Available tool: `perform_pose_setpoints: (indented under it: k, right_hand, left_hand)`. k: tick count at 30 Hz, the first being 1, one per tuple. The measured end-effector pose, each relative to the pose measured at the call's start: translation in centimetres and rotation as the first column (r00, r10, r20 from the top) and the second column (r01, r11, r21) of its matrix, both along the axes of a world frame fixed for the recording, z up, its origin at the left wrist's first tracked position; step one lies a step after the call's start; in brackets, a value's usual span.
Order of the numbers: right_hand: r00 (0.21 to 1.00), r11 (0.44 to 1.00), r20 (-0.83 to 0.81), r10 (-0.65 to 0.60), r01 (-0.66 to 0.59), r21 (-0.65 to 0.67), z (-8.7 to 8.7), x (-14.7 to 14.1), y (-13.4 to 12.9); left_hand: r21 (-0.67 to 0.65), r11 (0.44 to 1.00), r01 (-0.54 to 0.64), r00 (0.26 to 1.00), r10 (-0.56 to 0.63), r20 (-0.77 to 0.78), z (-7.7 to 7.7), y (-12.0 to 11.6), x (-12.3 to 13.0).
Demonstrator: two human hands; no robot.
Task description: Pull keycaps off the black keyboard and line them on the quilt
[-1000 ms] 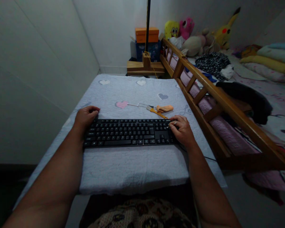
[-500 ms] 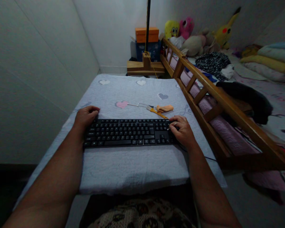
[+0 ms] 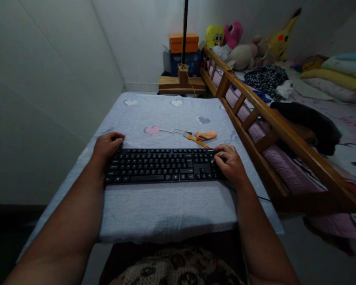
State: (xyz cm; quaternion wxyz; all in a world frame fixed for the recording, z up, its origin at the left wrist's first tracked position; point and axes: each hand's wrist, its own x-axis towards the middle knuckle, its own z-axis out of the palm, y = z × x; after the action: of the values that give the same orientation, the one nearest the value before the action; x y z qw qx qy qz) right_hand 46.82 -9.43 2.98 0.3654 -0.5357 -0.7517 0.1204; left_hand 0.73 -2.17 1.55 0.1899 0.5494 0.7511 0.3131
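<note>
A black keyboard (image 3: 154, 166) lies flat on the cloth-covered table in front of me. My left hand (image 3: 106, 147) is closed at its upper left corner, fingers curled over the end and partly hidden. Over the number pad at the right end is my right hand (image 3: 229, 163). Its thumb and fingers pinch a thin white cotton swab (image 3: 213, 161), whose tip points down at the keys. Behind the keyboard lie a small brush (image 3: 195, 140) with a yellow handle, an orange folded cloth (image 3: 207, 135) and a thin wire tool (image 3: 178, 131).
A light blue cloth with hearts covers the table (image 3: 166, 206). The keyboard's cable (image 3: 264, 198) trails off to the right. A wooden bed rail (image 3: 264, 114) runs along the right side, with a wall on the left. Boxes (image 3: 184, 43) and a wooden stand (image 3: 182, 81) are beyond the table.
My right hand has shifted slightly to the right across the number pad, with the cotton swab still pinched. My left hand and the keyboard have stayed in place.
</note>
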Motion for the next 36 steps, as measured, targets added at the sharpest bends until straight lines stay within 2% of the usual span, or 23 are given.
perform_pose_setpoints:
  k: [11, 23, 36]
  right_hand:
    - [1.0, 1.0, -0.012, -0.012, 0.012, -0.014, 0.13, 0.08, -0.05]
    - [0.999, 0.999, -0.002, 0.045, -0.045, -0.004, -0.27, -0.27, 0.05]
    - [1.0, 1.0, -0.009, -0.021, 0.021, -0.007, 0.09, 0.49, 0.11]
  left_hand:
    - [-0.002, 1.0, 0.008, 1.0, -0.008, 0.002, -0.2, 0.05, -0.19]
    - [0.004, 1.0, 0.016, 1.0, -0.016, -0.005, -0.58, 0.02, -0.45]
    - [0.004, 1.0, 0.007, 1.0, -0.007, -0.011, -0.72, 0.21, -0.56]
